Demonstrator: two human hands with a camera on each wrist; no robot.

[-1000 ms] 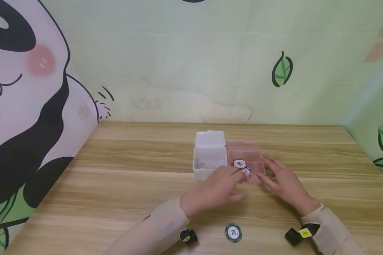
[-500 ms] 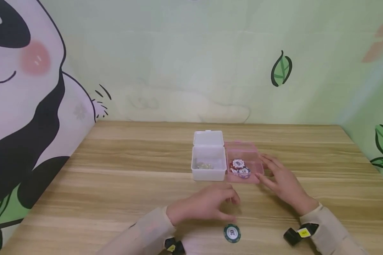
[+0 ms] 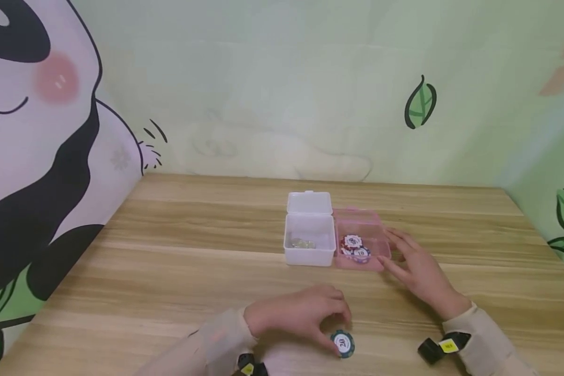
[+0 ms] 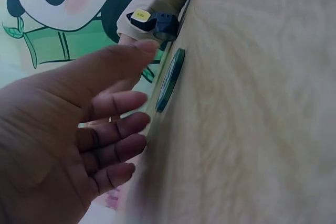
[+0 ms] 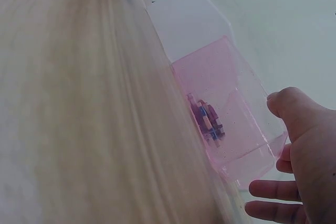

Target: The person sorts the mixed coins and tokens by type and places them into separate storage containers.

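Note:
A green poker chip marked 20 (image 3: 342, 343) lies flat on the table near the front. My left hand (image 3: 305, 313) is at it, thumb by its near left edge, fingers bent loosely above the far edge. In the left wrist view the thumb and fingers stand apart, with the chip (image 4: 171, 80) just beyond their tips. My right hand (image 3: 420, 274) rests against the right side of a pink clear box (image 3: 378, 248), fingers fairly straight, thumb at its near right corner. Inside that box lie several poker chips (image 3: 353, 242), red, blue and purple ones among them.
A white box (image 3: 309, 257) with its lid raised stands against the pink box's left side and holds small clear pieces (image 3: 303, 244). The wooden table (image 3: 192, 224) ends at a printed backdrop (image 3: 263, 104) behind.
My left hand has come out of the pink box and back toward me, down to the green chip. The right hand has stayed at the box, and the chips inside now show more fully.

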